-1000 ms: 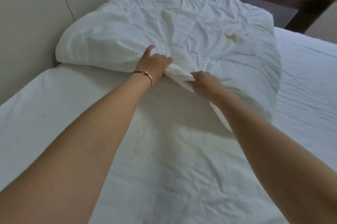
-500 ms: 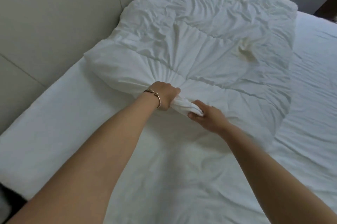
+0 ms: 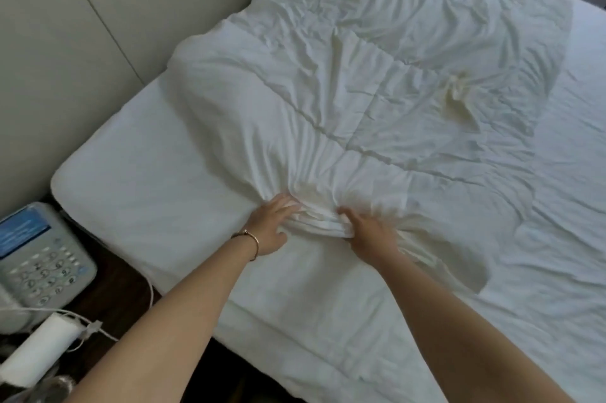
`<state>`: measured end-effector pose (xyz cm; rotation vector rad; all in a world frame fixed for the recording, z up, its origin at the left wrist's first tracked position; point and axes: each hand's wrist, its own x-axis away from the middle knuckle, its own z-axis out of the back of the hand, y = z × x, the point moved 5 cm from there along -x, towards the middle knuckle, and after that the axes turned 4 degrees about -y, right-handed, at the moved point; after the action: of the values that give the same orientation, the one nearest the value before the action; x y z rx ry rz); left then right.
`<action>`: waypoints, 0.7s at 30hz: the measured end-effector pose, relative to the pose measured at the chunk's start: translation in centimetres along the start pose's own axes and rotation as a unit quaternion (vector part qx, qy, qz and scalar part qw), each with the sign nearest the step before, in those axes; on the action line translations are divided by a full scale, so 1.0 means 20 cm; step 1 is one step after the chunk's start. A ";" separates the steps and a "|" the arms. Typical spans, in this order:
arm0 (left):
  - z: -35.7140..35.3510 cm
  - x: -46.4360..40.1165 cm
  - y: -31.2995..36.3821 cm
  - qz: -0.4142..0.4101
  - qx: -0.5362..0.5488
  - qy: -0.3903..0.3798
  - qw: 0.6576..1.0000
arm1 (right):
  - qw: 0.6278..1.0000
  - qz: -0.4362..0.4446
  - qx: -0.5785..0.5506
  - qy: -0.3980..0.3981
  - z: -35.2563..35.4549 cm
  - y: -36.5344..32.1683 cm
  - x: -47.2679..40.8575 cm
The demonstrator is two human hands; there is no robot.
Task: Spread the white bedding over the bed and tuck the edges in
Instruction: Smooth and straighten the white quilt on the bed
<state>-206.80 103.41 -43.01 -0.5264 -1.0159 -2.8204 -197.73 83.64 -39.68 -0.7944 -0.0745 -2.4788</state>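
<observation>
A crumpled white duvet (image 3: 377,81) lies across the far half of the bed (image 3: 157,192), over a white sheet. Its near edge is bunched into tight folds (image 3: 319,215) between my hands. My left hand (image 3: 273,227), with a thin bracelet on the wrist, rests on the left side of the bunch with its fingers stretched out. My right hand (image 3: 370,233) grips the right side of the bunch, its fingers curled into the folds. A small yellowish crease (image 3: 457,101) stands up on the duvet's right part.
A padded wall panel (image 3: 98,25) runs along the bed's left side. A grey desk phone (image 3: 39,251) sits on a dark nightstand at the lower left, with a white roll (image 3: 36,353) and a white cable (image 3: 98,327) beside it.
The duvet's bunched edge has been dragged toward me down the bed. My left hand's fist has loosened into stretched fingers. The view has tilted down, bringing the nightstand and phone into sight.
</observation>
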 end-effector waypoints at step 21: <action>0.64 -0.51 -0.33 0.117 0.618 0.513 0.584 | 0.992 0.117 0.004 0.038 0.27 -0.08 -0.32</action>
<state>-195.07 116.38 -41.44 0.9179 -1.8141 -1.0482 -191.42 89.15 -38.61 -0.6638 0.0348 -2.2830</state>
